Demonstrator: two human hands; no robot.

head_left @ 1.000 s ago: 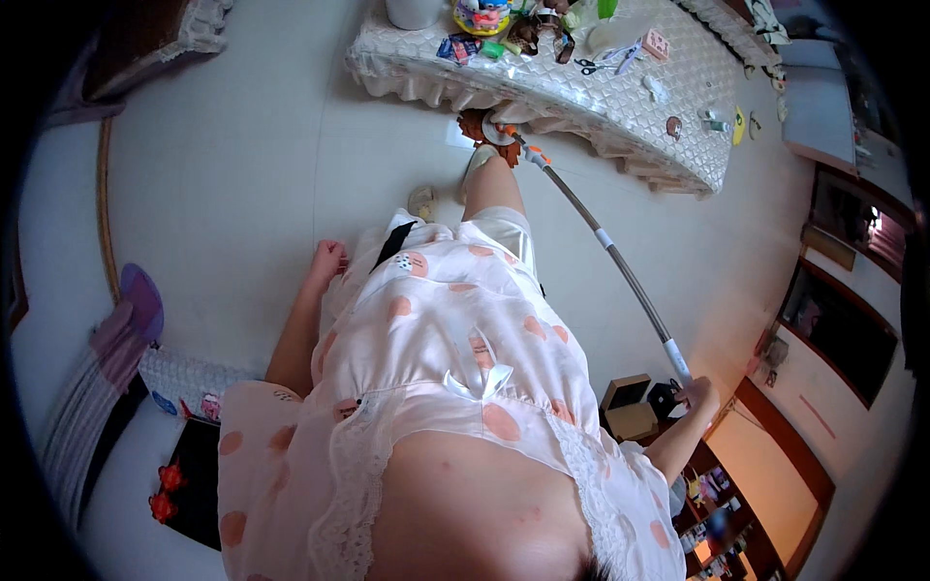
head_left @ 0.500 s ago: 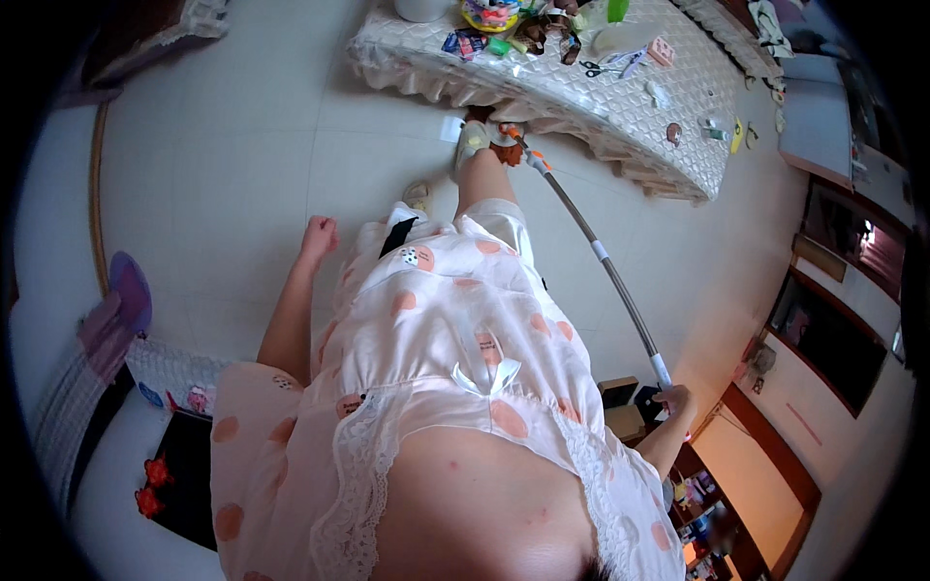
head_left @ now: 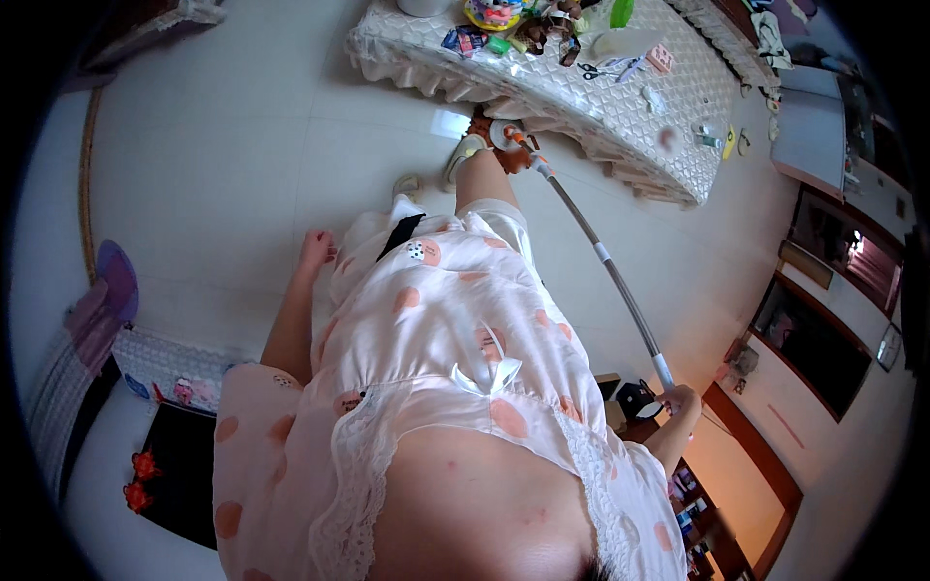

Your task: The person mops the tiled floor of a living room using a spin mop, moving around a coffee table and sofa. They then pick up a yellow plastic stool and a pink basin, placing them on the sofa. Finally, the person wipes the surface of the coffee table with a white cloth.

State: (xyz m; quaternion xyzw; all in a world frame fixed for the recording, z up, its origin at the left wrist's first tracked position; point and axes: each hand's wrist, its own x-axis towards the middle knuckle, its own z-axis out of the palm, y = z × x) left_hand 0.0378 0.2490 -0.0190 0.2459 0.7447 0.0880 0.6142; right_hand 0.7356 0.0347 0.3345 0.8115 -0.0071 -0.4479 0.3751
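Biggest thing first: the pale tiled floor (head_left: pixel 242 184) fills most of the middle, glossy enough to throw back a bright patch near the mop's head. The fisheye bends the room around it. On the right there's a wall with a dark, brown-framed rectangle (head_left: pixel 809 344), plus an orange-lit panel (head_left: pixel 741 460) in a brown frame lower down.

Next up, the worktop (head_left: pixel 620 113) across the top: quilted cream cover, ruffled skirt hanging down the side, and a fair bit of clutter. Over on the right sits a grey box-like cabinet (head_left: pixel 809 136); lower left is a black panel (head_left: pixel 179 479) with red flowers (head_left: pixel 143 467) beside it.

The mop (head_left: pixel 620 280) runs diagonally, its metal pole going from the right hand (head_left: pixel 681 399) up to a white disc with reddish-brown fringe, down on the floor at the worktop's skirt, just beside one shoe (head_left: pixel 464 157).

Hands: the right is wrapped round the upper end of the pole. The left (head_left: pixel 317 249) hangs by the dress, fingers loosely curled in.

Smaller stuff on the worktop: a white pot (head_left: pixel 421 7), a pink box (head_left: pixel 661 58), dark-handled scissors (head_left: pixel 590 72).
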